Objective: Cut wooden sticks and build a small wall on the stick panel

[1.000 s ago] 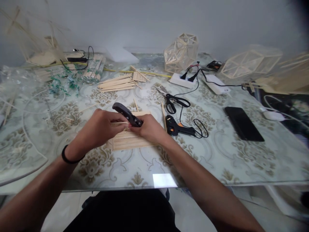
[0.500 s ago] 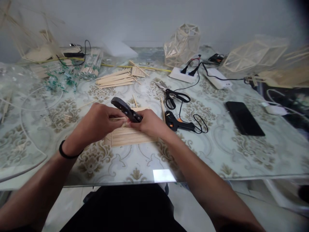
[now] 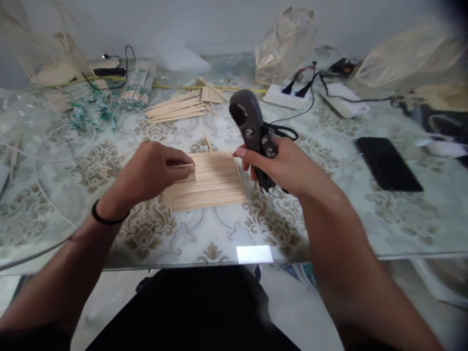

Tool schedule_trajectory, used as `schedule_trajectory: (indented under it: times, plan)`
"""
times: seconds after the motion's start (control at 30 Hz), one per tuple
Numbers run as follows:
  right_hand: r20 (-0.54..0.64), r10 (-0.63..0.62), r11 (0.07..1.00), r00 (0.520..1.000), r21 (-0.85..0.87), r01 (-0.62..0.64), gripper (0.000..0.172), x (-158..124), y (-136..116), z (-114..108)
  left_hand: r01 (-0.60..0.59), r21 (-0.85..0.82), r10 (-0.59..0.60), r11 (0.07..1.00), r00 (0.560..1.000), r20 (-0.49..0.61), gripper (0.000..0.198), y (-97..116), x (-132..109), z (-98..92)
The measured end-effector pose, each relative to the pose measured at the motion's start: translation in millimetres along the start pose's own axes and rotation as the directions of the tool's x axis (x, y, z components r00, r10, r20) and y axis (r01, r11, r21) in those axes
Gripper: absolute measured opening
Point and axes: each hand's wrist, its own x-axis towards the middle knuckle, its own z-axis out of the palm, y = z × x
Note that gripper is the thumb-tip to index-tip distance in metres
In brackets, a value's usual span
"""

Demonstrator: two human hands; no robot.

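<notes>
Close to the middle of the worktop's (image 3: 204, 239) front edge lies a flat panel of wooden sticks (image 3: 219, 185), its rows set side by side and running from left to right. Over the panel's left part, the left hand (image 3: 153, 168) pinches a small wooden piece (image 3: 192, 175) between thumb and fingers; the fingers hide much of it, and I cannot tell whether it touches the panel. A black wristband (image 3: 109, 214) circles the left wrist. By the panel's right side, the right hand (image 3: 287, 163) grasps a black hand tool (image 3: 252, 129), raised and tilted, its rounded upper end leaning toward the back edge. Behind the tool shows a black scissor handle (image 3: 285, 130), partly covered. One loose stick (image 3: 207, 141) sits just behind the panel, and farther back is a pile of sticks (image 3: 175, 107) with a small slatted piece (image 3: 212, 95) beside it. Toward the back left corner are wrapped sticks (image 3: 138, 87) and crumpled plastic with green print (image 3: 91, 114). Near the back edge, right of centre, a white power strip (image 3: 287, 97) holds two black plugs, with a stick frame (image 3: 285, 48) behind it. Toward the right edge, a black phone (image 3: 389, 163) lies flat.
</notes>
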Motion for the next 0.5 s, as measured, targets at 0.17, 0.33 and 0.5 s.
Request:
schedule_trajectory:
  times: [0.17, 0.33, 0.5]
  plan:
    - [0.005, 0.064, 0.993, 0.998, 0.099, -0.064, 0.042, -34, 21, -8, 0.042, 0.042, -0.041, 0.998, 0.999, -0.024, 0.02, 3, 12, -3.0]
    - [0.017, 0.101, 0.964, 0.995, 0.244, -0.102, 0.049, -49, 28, -15, 0.04, 0.073, -0.04, 0.997, 0.999, -0.004, 0.021, 7, 23, -8.6]
    - [0.038, 0.091, 0.951, 0.995, 0.292, -0.098, 0.048, -52, 37, -23, 0.049, 0.112, -0.048, 0.992, 0.999, -0.018, 0.021, 10, 29, -20.6]
